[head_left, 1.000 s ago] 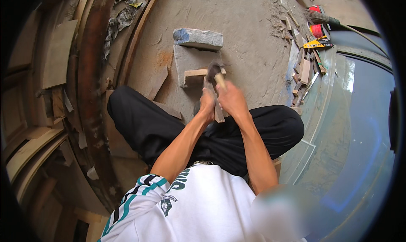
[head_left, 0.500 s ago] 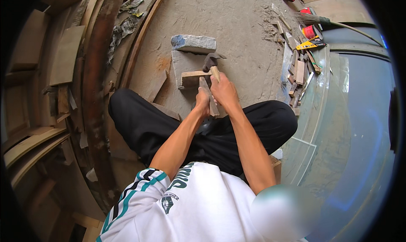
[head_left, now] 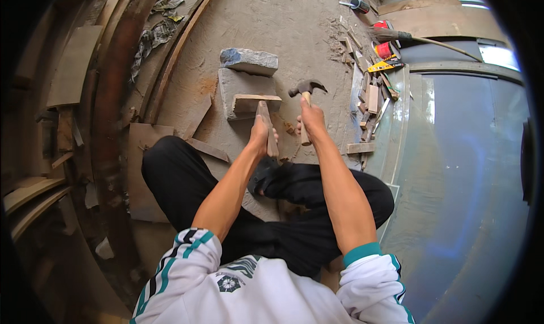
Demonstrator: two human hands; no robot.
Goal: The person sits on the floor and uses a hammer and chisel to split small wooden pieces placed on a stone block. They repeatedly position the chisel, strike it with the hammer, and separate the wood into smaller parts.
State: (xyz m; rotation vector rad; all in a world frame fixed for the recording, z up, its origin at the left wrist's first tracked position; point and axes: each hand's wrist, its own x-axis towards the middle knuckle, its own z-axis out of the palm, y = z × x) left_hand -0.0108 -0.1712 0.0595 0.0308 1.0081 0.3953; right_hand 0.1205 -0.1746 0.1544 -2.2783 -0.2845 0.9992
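My left hand (head_left: pixel 259 132) is closed around a short wooden strip (head_left: pixel 270 141). The strip's far end meets a wooden block (head_left: pixel 243 103) lying crosswise; whether the two are joined I cannot tell. That block rests on a grey stone slab (head_left: pixel 232 81), with a rough stone piece (head_left: pixel 252 62) at its far edge. Right of the slab, my right hand (head_left: pixel 313 120) grips a claw hammer (head_left: pixel 308 87) by its pale handle. The hammer's head is raised, apart from the wood.
Wood offcuts (head_left: pixel 371 99) are heaped at the right, near a yellow handsaw (head_left: pixel 382 67), a red can (head_left: pixel 386 50) and a broom (head_left: pixel 391 34). Glass sheets (head_left: pixel 447 171) lie further right. Long boards (head_left: pixel 184 46) and stacked panels (head_left: pixel 73 69) line the left.
The hammer has moved right, away from the wooden block, with my right hand around it. My left hand still holds the strip. The view has shifted a little, and my right leg has changed position.
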